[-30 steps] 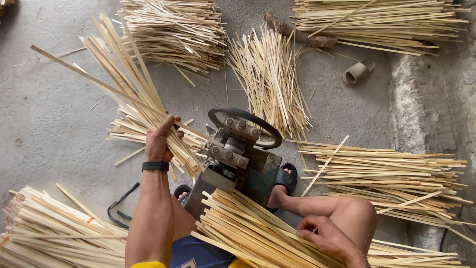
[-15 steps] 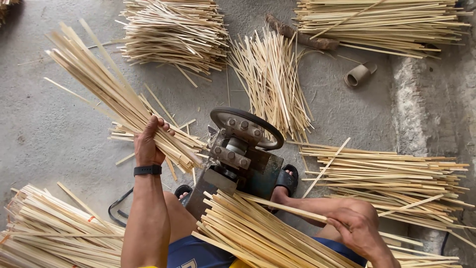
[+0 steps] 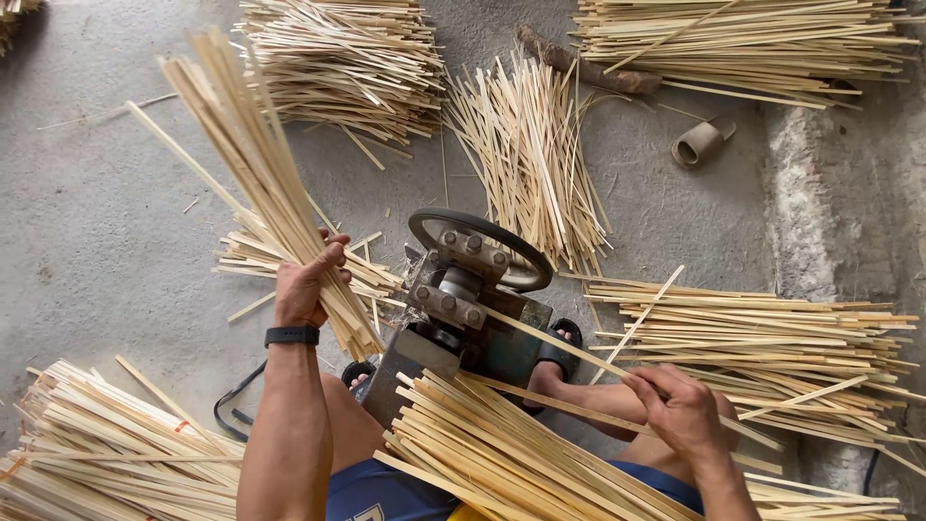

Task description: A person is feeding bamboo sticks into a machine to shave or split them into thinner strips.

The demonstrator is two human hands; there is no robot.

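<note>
My left hand (image 3: 307, 285) grips a thick bundle of pale bamboo strips (image 3: 253, 164) that fans up and to the left above the concrete floor. My right hand (image 3: 680, 410) pinches a single long bamboo strip (image 3: 564, 340) whose far end reaches the small metal machine (image 3: 463, 299) with a black hand wheel (image 3: 479, 241). Across my lap lies a slanting stack of bamboo strips (image 3: 502, 458), just below the machine.
More heaps of strips lie around: top middle-left (image 3: 342, 63), top right (image 3: 743, 39), centre (image 3: 529, 154), right (image 3: 762, 333), bottom left (image 3: 96, 453). A grey tube piece (image 3: 696, 143) and a brown stick (image 3: 579, 63) lie on the floor. My sandalled foot (image 3: 561, 349) rests beside the machine.
My left hand has lifted and swung its bundle more upright. My right hand has picked one strip off the lap stack and brought its tip to the machine.
</note>
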